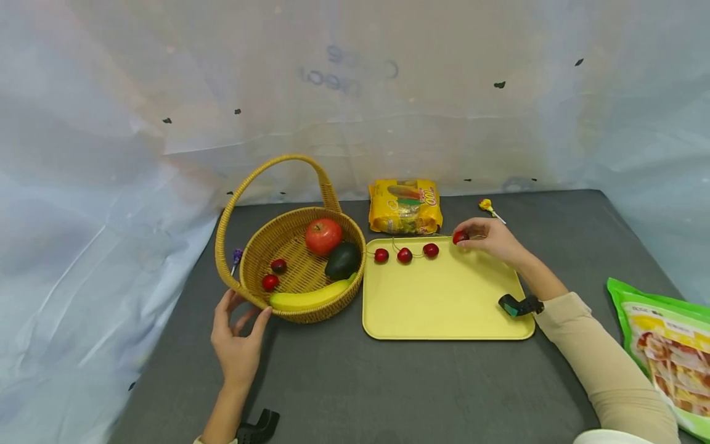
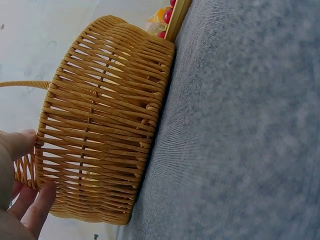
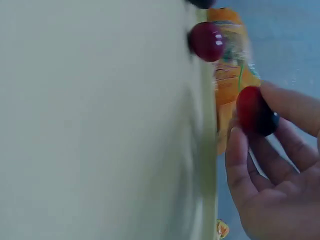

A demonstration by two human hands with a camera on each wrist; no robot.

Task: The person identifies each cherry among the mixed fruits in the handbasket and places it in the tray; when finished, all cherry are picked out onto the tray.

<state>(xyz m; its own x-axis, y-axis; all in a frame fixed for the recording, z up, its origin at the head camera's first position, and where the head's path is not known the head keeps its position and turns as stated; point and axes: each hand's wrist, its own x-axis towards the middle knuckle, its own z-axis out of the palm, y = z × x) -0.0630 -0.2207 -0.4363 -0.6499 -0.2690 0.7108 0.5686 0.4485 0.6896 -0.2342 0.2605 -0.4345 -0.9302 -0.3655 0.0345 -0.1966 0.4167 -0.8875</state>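
My right hand pinches a dark red cherry between thumb and fingertips, over the far edge of the yellow tray. Three more cherries lie in a row along that edge, among them a cherry nearest the hand. On the left, my left hand holds the near rim of a wicker basket by the foot of its tall handle, thumb and fingers on either side. Inside the basket are a red apple-like fruit, a dark green avocado, a banana and two cherries.
Behind the tray lies a yellow snack packet, with a yellow-wrapped lollipop to its right. A purple lollipop shows beside the basket. At the right edge is a green food bag; a white rim shows below.
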